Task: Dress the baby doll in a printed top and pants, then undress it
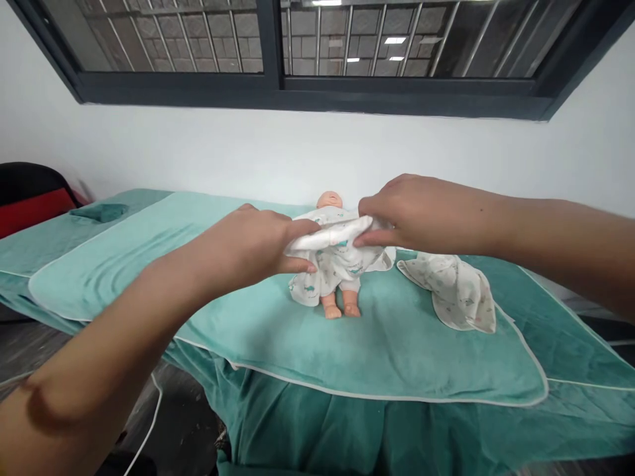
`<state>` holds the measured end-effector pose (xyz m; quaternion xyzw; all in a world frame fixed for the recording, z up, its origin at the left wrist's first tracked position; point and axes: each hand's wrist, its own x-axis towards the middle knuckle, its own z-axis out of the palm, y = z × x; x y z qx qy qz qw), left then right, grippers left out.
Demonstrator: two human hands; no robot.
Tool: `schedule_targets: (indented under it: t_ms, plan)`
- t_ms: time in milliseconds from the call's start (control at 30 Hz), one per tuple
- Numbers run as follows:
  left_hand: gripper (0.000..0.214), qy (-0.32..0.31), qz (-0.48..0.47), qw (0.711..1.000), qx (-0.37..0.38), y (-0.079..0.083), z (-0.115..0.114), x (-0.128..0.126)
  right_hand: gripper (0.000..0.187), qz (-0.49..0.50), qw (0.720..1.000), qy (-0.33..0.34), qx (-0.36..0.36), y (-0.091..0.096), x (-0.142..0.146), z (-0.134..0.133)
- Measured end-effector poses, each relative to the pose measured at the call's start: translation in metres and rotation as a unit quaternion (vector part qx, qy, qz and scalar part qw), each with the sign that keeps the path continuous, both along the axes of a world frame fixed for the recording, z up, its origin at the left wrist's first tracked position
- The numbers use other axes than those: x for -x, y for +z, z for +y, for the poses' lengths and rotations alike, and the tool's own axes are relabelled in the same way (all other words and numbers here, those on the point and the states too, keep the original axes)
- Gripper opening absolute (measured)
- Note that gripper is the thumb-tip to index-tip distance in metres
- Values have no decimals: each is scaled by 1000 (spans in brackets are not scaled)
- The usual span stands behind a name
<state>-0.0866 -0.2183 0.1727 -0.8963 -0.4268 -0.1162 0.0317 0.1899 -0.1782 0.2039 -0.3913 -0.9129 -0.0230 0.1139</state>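
A baby doll (330,199) lies on its back on a light green mat (278,330), head toward the wall and bare feet toward me. Over its body is a white baby garment (340,258) with a small green print, part of it lifted off the doll. My left hand (251,239) pinches the lifted cloth at its left between thumb and fingers. At the right end of the same fold, my right hand (397,206) grips it too, thumb underneath. Between the hands the cloth is bunched and hides the doll's torso and arms. White cloth also shows at the doll's upper legs.
A crumpled printed white cloth (454,291) lies on the mat to the right. The mat rests on a dark green covered bed (585,403) against the white wall. A folded green cloth (100,211) is at the far left, near a red and black chair (34,198).
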Motion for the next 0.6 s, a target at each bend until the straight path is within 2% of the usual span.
schedule_targets:
  t_ms: [100, 167, 300, 367, 467, 600]
  plan:
    - [36, 5, -71, 996, -55, 5, 2, 0, 42, 26, 998, 1, -55, 15, 12, -20]
    - [30, 36, -119, 991, -57, 10, -1, -3, 34, 58, 995, 0, -81, 18, 18, -30]
    - [16, 109, -205, 971, -50, 22, -14, -11, 19, 122, 990, -23, -72, 19, 29, -44]
    - [20, 122, -246, 959, -65, 28, -20, -12, 23, 163, 985, -29, -48, 22, 33, -52]
    - [34, 125, -285, 948, -72, 34, -23, -6, 37, 207, 977, -20, -41, 35, 30, -58]
    - [43, 98, -283, 953, -41, 35, -18, 17, 55, 184, 983, -17, -18, 51, 8, -49]
